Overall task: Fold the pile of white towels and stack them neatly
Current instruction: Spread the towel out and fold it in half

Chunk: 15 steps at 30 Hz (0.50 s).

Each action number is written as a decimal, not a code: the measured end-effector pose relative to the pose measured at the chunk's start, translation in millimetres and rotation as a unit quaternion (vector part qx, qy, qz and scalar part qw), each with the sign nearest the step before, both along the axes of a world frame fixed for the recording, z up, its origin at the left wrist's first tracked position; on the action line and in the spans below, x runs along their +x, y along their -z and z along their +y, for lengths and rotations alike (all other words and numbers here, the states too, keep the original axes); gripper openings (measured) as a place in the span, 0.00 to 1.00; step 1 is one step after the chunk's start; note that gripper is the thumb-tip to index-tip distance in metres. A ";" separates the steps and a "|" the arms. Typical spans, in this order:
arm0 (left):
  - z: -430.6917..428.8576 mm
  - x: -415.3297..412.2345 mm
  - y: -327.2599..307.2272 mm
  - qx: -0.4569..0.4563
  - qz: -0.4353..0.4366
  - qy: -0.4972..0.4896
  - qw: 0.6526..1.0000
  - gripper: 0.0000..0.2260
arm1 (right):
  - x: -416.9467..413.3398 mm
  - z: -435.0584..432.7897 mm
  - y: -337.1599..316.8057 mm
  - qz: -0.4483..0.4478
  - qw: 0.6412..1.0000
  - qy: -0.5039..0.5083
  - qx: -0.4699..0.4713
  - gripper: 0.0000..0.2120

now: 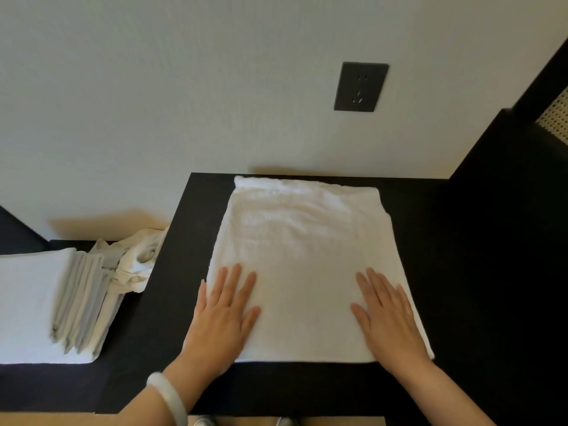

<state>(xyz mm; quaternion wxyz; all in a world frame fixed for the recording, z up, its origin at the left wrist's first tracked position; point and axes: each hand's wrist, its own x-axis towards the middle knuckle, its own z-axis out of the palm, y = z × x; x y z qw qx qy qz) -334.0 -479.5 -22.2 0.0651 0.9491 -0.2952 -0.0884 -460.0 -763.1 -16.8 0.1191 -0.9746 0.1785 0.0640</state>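
Left hand (222, 315) and right hand (388, 315), fingers straight, lay pressed flat on the near corners of the white towel (301, 256), which lay spread on the dark surface (461, 272), its long axis running away toward the wall; the folded stack (37, 302) lay left, nearer the left hand.

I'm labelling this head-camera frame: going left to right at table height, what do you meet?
In order: stack of folded towels → crumpled towels → left hand → right hand. The flat towel under both hands spans them, so it is left out.
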 end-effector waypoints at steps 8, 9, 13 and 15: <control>4.6 43.4 -40.1 -0.186 0.108 -0.338 0.916 0.19 | 28.3 -44.8 -37.5 -0.058 0.940 0.329 0.069 0.21; 4.6 52.1 -42.5 -0.164 0.148 -0.353 0.909 0.16 | 32.7 -48.8 -39.1 -0.015 0.933 0.345 0.104 0.21; 2.0 59.5 -37.4 -0.124 0.220 -0.326 0.911 0.13 | 36.8 -52.4 -30.9 0.023 0.894 0.360 0.265 0.16; -0.4 53.3 -35.4 -0.141 0.206 -0.316 0.915 0.11 | 36.0 -52.0 -30.6 0.012 0.896 0.348 0.275 0.13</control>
